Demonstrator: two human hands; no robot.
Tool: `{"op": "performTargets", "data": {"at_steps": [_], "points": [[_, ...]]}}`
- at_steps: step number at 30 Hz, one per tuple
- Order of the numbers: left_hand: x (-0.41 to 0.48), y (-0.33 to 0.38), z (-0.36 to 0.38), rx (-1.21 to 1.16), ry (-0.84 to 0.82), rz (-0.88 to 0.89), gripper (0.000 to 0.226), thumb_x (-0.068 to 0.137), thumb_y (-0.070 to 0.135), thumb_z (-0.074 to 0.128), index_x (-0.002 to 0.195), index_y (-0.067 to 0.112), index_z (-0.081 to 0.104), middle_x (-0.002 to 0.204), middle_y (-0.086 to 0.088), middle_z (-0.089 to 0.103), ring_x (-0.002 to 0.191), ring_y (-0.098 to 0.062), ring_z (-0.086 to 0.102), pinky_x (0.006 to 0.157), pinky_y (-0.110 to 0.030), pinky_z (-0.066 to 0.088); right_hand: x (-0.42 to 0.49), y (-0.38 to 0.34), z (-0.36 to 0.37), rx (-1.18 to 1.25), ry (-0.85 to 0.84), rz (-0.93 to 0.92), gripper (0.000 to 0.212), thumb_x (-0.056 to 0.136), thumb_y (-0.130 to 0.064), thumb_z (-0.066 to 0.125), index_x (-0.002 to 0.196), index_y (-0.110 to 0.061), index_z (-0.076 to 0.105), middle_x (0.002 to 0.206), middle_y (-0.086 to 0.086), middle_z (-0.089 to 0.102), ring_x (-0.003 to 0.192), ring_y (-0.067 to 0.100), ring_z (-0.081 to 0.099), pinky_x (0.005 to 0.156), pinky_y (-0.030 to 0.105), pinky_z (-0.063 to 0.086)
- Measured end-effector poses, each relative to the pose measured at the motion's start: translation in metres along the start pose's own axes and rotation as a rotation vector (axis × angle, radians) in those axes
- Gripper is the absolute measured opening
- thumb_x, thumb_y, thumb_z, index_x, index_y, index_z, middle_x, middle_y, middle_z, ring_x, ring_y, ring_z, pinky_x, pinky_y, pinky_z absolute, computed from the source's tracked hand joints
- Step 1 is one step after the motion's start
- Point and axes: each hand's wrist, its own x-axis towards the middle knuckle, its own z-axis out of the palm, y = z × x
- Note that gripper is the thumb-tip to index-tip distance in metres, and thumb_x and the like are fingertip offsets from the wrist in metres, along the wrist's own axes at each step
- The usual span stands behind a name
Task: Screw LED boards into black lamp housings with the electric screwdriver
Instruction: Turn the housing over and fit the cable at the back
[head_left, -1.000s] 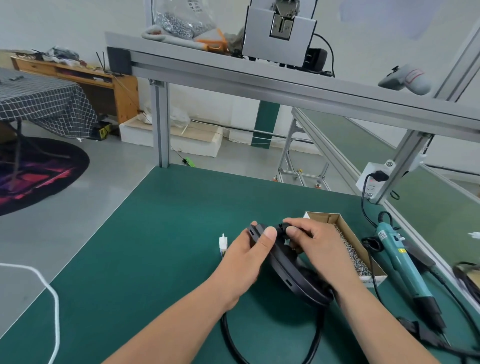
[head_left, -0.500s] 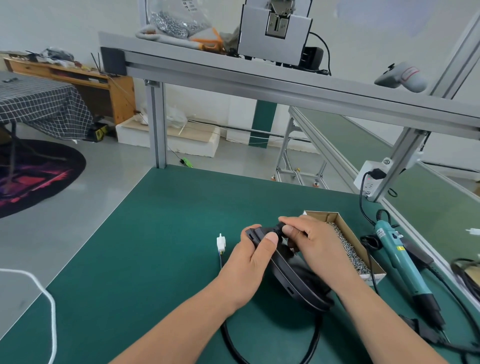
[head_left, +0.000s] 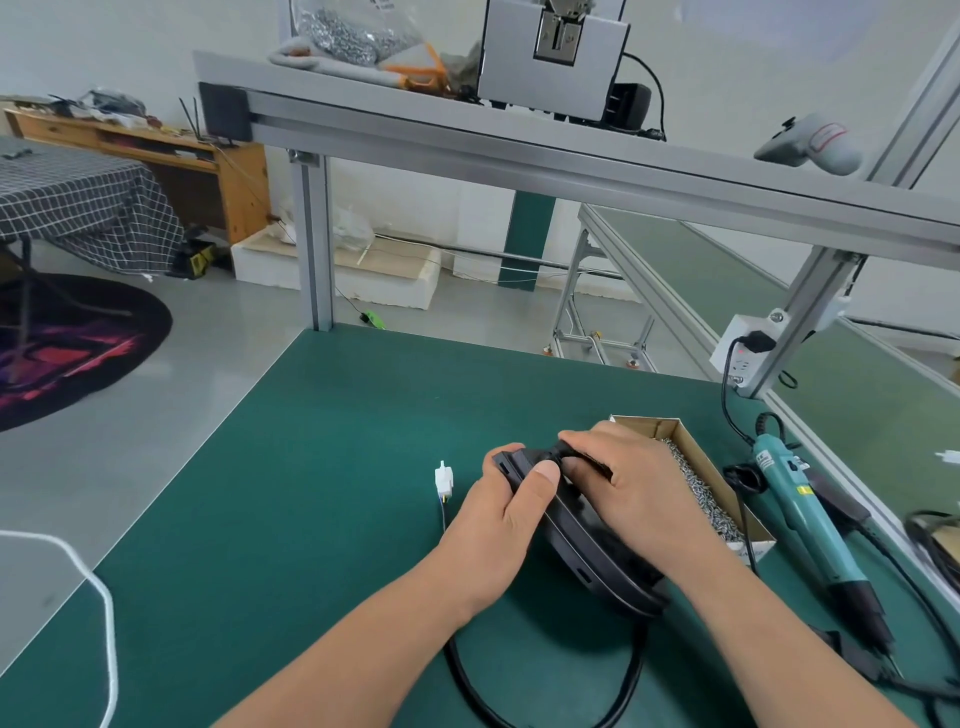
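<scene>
A round black lamp housing (head_left: 587, 551) is held tilted on edge above the green table (head_left: 291, 493). My left hand (head_left: 498, 525) grips its left rim, thumb on top. My right hand (head_left: 634, 493) lies over the housing's upper part and its fingers curl round a black fitting at the top edge. A black cable (head_left: 519, 706) loops from under the housing, and a thin lead ends in a white connector (head_left: 443, 479). The teal electric screwdriver (head_left: 810, 525) lies on the table to the right. The LED board is hidden.
An open cardboard box of screws (head_left: 701, 488) sits just right of my right hand. The screwdriver's cord runs up to a wall socket (head_left: 743, 353) on the aluminium frame post. A white cord (head_left: 98, 597) hangs past the table's left edge.
Both hands and the housing shifted slightly left and down in view; my right fingers closed further over the fitting at the housing's top.
</scene>
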Motion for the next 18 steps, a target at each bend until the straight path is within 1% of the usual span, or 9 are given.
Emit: {"op": "performTargets", "data": {"at_steps": [3,6,8,9,11,12,14,16,18], "points": [[0.000,0.001,0.000,0.020,0.010,-0.013,0.059,0.088,0.076,0.051,0.122,0.027,0.045,0.066,0.023,0.057,0.057,0.001,0.052,0.059,-0.026,0.038,0.000,-0.001,0.001,-0.039,-0.006,-0.024,0.009,0.102,-0.015,0.064,0.093,-0.013,0.067,0.080,-0.005,0.055,0.078,0.016,0.054,0.072,0.044,0.047],[-0.001,0.002,0.000,0.020,0.016,-0.015,0.058,0.089,0.075,0.051,0.123,0.028,0.046,0.066,0.023,0.057,0.057,0.001,0.053,0.060,-0.025,0.038,-0.001,-0.003,0.001,-0.037,-0.036,-0.018,0.014,0.103,-0.015,0.059,0.104,-0.006,0.069,0.085,0.002,0.056,0.080,0.023,0.055,0.074,0.047,0.048],[-0.001,0.002,0.000,0.013,0.024,-0.019,0.051,0.094,0.069,0.051,0.120,0.026,0.046,0.065,0.024,0.056,0.057,0.001,0.053,0.060,-0.024,0.038,0.000,-0.002,0.001,-0.025,-0.076,-0.011,0.022,0.103,-0.014,0.057,0.117,-0.004,0.070,0.089,0.005,0.056,0.084,0.025,0.056,0.078,0.047,0.049],[-0.002,0.002,0.000,0.007,0.029,-0.026,0.046,0.098,0.065,0.051,0.120,0.025,0.047,0.065,0.024,0.056,0.057,0.001,0.052,0.059,-0.023,0.038,-0.001,0.000,0.002,-0.021,-0.098,-0.009,0.025,0.104,-0.011,0.057,0.124,-0.005,0.069,0.092,0.005,0.056,0.087,0.024,0.056,0.082,0.046,0.049],[-0.002,0.002,-0.001,0.004,0.030,-0.039,0.034,0.106,0.057,0.050,0.119,0.025,0.047,0.064,0.026,0.055,0.056,0.003,0.053,0.057,-0.016,0.037,-0.001,0.004,0.002,-0.021,-0.126,-0.013,0.036,0.104,-0.002,0.056,0.139,-0.007,0.064,0.098,0.004,0.056,0.093,0.021,0.056,0.090,0.039,0.047],[-0.003,0.002,-0.001,0.006,0.027,-0.046,0.029,0.109,0.053,0.049,0.117,0.025,0.047,0.063,0.027,0.055,0.055,0.004,0.053,0.055,-0.014,0.037,-0.002,0.006,0.001,-0.012,-0.131,-0.011,0.041,0.104,0.000,0.055,0.143,-0.008,0.062,0.099,0.004,0.056,0.093,0.020,0.056,0.091,0.035,0.046],[-0.004,0.004,-0.001,0.019,0.032,-0.053,0.024,0.110,0.050,0.048,0.112,0.026,0.046,0.059,0.026,0.053,0.051,0.004,0.051,0.055,-0.014,0.035,-0.003,0.007,-0.001,0.007,-0.137,-0.014,0.043,0.104,0.002,0.054,0.145,-0.008,0.061,0.097,0.005,0.056,0.091,0.019,0.055,0.087,0.032,0.046],[-0.005,0.007,0.000,0.032,0.028,-0.053,0.023,0.110,0.049,0.048,0.108,0.026,0.045,0.056,0.025,0.052,0.048,0.004,0.050,0.055,-0.015,0.034,-0.004,0.009,-0.002,0.000,-0.127,-0.020,0.041,0.103,0.001,0.052,0.142,-0.008,0.063,0.093,0.005,0.055,0.087,0.022,0.056,0.083,0.037,0.047],[-0.005,0.008,0.000,0.031,0.019,-0.054,0.023,0.111,0.048,0.048,0.106,0.026,0.045,0.056,0.025,0.052,0.048,0.004,0.051,0.052,-0.011,0.036,-0.004,0.009,-0.002,-0.029,-0.116,-0.020,0.041,0.102,-0.007,0.049,0.139,-0.008,0.065,0.090,0.005,0.055,0.083,0.024,0.057,0.078,0.042,0.049]]}}
